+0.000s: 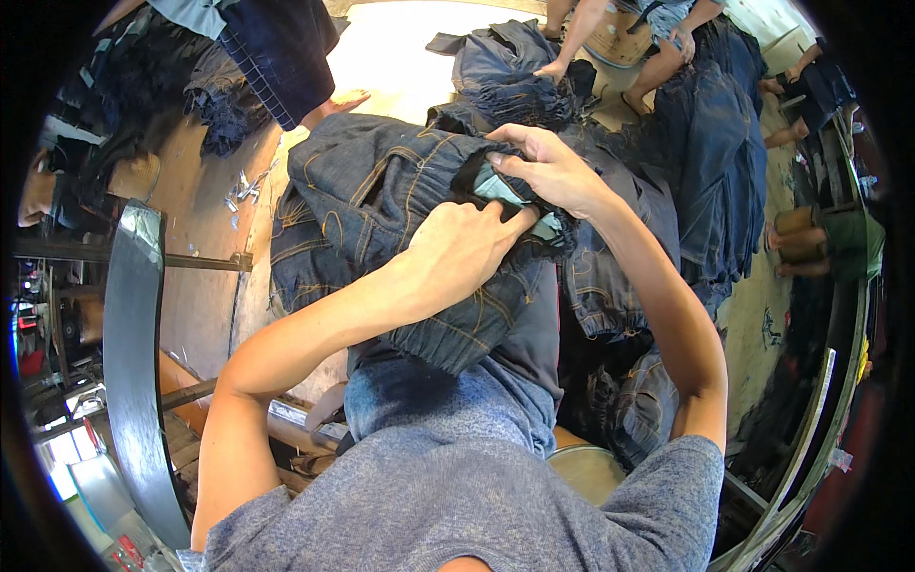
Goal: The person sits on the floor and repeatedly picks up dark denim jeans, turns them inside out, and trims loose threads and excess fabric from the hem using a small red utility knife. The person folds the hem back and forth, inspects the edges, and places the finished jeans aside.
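Observation:
Across my lap lies a pair of dark denim pants with orange stitching and a gathered waist. Its waist opening faces right, and light blue lining cloth shows inside. My left hand is closed at the near edge of this opening, thumb and fingers reaching in at the lining; the fingertips are partly hidden. At the far edge, my right hand pinches the waistband between thumb and fingers.
Piles of similar denim pants lie to the right, with another heap ahead. Several people sit or stand around, one person's hand on that heap. Small metal tools lie on the wooden floor at left, near a long dark board.

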The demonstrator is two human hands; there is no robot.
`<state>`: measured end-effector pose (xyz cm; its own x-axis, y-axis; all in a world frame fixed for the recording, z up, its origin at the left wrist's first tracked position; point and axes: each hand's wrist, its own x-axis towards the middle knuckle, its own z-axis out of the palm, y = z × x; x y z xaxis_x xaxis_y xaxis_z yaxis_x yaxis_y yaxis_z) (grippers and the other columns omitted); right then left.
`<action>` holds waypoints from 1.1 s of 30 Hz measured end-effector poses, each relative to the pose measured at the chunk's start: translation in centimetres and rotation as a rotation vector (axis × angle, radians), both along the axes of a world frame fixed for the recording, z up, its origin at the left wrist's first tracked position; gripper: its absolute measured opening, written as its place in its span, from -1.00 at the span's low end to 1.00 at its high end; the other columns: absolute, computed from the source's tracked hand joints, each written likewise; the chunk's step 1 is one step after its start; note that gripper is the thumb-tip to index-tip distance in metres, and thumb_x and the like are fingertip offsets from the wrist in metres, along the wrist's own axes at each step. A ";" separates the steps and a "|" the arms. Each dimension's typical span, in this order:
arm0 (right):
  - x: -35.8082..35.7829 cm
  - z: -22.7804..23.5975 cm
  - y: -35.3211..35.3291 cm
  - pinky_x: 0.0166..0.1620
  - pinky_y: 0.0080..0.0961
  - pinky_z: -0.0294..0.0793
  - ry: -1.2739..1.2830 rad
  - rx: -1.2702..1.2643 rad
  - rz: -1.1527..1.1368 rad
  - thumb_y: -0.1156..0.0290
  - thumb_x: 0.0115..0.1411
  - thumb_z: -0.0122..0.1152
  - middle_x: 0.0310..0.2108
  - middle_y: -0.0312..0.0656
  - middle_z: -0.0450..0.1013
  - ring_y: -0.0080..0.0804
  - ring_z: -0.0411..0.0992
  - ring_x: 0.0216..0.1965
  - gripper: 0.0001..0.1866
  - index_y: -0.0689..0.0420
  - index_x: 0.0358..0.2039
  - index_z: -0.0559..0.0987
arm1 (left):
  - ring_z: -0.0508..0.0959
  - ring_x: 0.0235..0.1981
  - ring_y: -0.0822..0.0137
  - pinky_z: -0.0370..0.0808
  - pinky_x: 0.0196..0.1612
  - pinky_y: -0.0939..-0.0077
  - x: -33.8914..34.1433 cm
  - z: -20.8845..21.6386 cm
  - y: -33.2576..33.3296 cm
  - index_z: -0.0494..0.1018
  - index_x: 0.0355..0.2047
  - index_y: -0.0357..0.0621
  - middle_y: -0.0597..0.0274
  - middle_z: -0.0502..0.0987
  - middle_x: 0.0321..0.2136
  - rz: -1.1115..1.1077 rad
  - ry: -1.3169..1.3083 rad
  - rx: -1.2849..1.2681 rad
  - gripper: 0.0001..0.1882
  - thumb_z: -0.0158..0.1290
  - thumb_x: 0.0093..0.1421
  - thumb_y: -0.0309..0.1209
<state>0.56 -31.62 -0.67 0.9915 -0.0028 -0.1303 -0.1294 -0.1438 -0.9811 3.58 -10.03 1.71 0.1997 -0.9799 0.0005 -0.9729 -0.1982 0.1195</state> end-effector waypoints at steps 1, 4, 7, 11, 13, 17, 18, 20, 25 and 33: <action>-0.1 0.0 0.0 0.05 -0.48 0.52 -0.009 -0.028 -0.004 0.41 0.49 0.28 -0.06 -0.20 0.64 -0.51 0.52 -0.06 -0.65 0.35 0.19 0.62 | 0.76 -0.43 0.05 0.69 -0.38 0.21 0.0 -0.1 0.0 0.37 0.44 0.02 0.00 0.67 -0.31 -0.010 0.006 -0.029 -0.38 0.09 0.35 -0.45; -0.1 -0.2 0.0 -0.03 -0.54 0.49 -0.029 -0.095 -0.009 0.39 0.52 0.30 -0.10 -0.29 0.61 -0.62 0.47 -0.11 -0.60 0.36 0.23 0.57 | 0.77 -0.42 0.05 0.68 -0.37 0.18 0.2 -0.4 0.0 0.49 0.32 -0.04 0.01 0.68 -0.36 -0.028 0.022 -0.077 -0.51 0.10 0.38 -0.39; -0.2 -0.4 0.0 -0.09 -0.58 0.46 -0.034 -0.110 -0.011 0.37 0.52 0.31 -0.13 -0.34 0.58 -0.67 0.43 -0.14 -0.57 0.37 0.26 0.55 | 0.77 -0.41 0.04 0.68 -0.37 0.17 0.2 -0.7 0.0 0.49 0.32 -0.03 0.00 0.68 -0.35 -0.023 0.026 -0.065 -0.51 0.10 0.38 -0.40; -0.2 -0.4 -0.1 -0.08 -0.59 0.46 -0.026 -0.098 -0.017 0.37 0.52 0.31 -0.14 -0.36 0.57 -0.67 0.42 -0.14 -0.57 0.36 0.27 0.54 | 0.77 -0.42 0.05 0.67 -0.39 0.19 0.3 -0.9 0.1 0.50 0.31 -0.07 0.02 0.69 -0.33 -0.037 0.025 -0.085 -0.51 0.11 0.36 -0.40; -0.1 -0.4 0.0 -0.08 -0.59 0.46 -0.036 -0.102 -0.003 0.37 0.52 0.31 -0.15 -0.36 0.56 -0.67 0.42 -0.14 -0.57 0.36 0.27 0.54 | 0.77 -0.39 0.06 0.67 -0.36 0.20 0.4 -1.0 0.1 0.52 0.27 -0.12 0.03 0.69 -0.31 -0.035 0.014 -0.071 -0.54 0.11 0.37 -0.38; 0.1 -0.7 0.0 0.05 -0.53 0.52 0.054 -0.302 -0.003 0.34 0.51 0.33 -0.05 -0.25 0.59 -0.58 0.49 -0.05 -0.56 0.29 0.27 0.52 | 0.75 -0.16 0.03 0.68 -0.17 0.15 0.0 -0.3 0.3 0.57 0.23 -0.21 -0.01 0.67 -0.15 -0.055 0.044 -0.002 -0.53 0.16 0.41 -0.24; 0.3 -0.8 -0.1 0.11 -0.48 0.52 -0.076 -0.325 0.033 0.33 0.50 0.35 0.00 -0.17 0.60 -0.50 0.51 0.02 -0.55 0.29 0.27 0.52 | 0.74 -0.09 0.01 0.68 -0.10 0.13 -0.2 0.1 0.3 0.57 0.23 -0.22 -0.03 0.66 -0.09 -0.074 0.062 0.019 -0.50 0.19 0.41 -0.18; 0.6 -0.6 -1.4 0.28 -0.28 0.49 -0.143 -0.388 0.024 0.16 0.38 0.51 0.13 0.01 0.60 -0.24 0.52 0.22 -0.38 0.27 0.28 0.52 | 0.70 0.02 -0.03 0.65 0.02 0.09 -0.8 1.1 1.1 0.59 0.19 -0.27 -0.04 0.66 -0.03 -0.050 0.095 0.079 -0.38 0.24 0.36 0.01; -0.2 1.4 -10.9 0.17 -0.18 0.59 -0.139 -0.892 -0.013 -0.26 0.30 0.48 0.06 0.09 0.68 -0.14 0.62 0.07 -0.17 0.26 0.24 0.65 | 0.64 0.13 -0.15 0.61 0.19 0.01 -1.1 2.1 2.2 0.57 0.24 -0.30 -0.13 0.64 0.11 -0.040 0.205 0.122 -0.17 0.31 0.26 0.19; -17.9 13.1 -26.9 0.09 -0.28 0.61 -0.258 -1.365 -0.770 0.24 0.47 0.33 -0.01 0.00 0.73 -0.14 0.69 0.00 -0.68 0.18 0.06 0.76 | 0.64 0.13 -0.06 0.60 0.20 0.09 -0.7 1.1 3.2 0.58 0.19 -0.31 -0.03 0.63 0.11 -0.093 0.180 0.021 -0.26 0.26 0.33 0.15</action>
<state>-17.34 -58.48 12.38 0.6922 -0.4623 0.5542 -0.4418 -0.8786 -0.1812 2.83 -6.79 2.78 0.1035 -0.9935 -0.0471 -0.9505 -0.1127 0.2896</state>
